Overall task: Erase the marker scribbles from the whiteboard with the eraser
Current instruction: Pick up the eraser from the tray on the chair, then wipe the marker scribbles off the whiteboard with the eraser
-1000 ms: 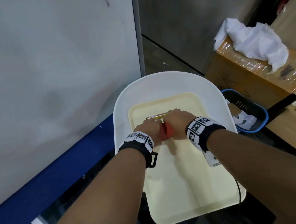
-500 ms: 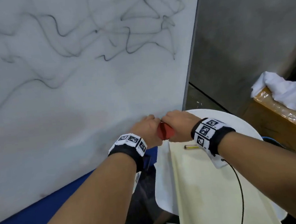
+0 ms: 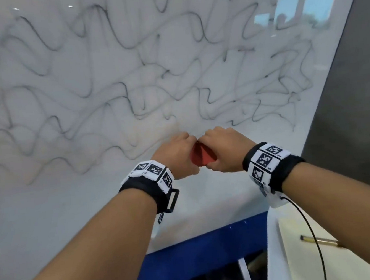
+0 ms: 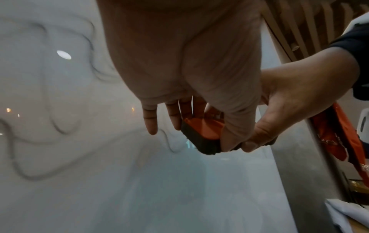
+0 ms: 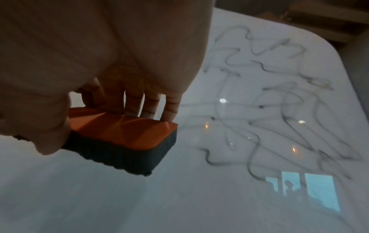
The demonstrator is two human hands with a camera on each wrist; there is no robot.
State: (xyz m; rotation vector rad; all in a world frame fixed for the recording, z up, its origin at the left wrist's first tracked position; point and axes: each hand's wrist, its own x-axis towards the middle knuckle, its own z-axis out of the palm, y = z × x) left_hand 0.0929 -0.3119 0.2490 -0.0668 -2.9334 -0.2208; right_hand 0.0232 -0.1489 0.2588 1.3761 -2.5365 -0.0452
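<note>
The whiteboard [image 3: 73, 207] fills the head view, with black marker scribbles [image 3: 129, 88] across its upper and middle part. I hold the eraser [image 3: 204, 158], orange-backed with a dark felt pad, in both hands just below the lowest scribbles. My left hand [image 3: 177, 156] grips its left end and my right hand [image 3: 222, 149] its right end. In the left wrist view the thumbs pinch the eraser [image 4: 201, 132] at its near edge. The right wrist view shows the eraser [image 5: 123, 134] with its felt side facing the board; contact cannot be told.
A blue frame [image 3: 201, 246] runs along the board's lower edge. At the lower right stands a white table [image 3: 273, 244] with a cream tray [image 3: 305, 268] and a gold pen [image 3: 320, 242]. A grey wall [image 3: 356, 100] borders the board's right edge.
Both hands have lifted the eraser off the cream tray and carried it up and left to the whiteboard. The view has swung upward, and the scribbles now fill it.
</note>
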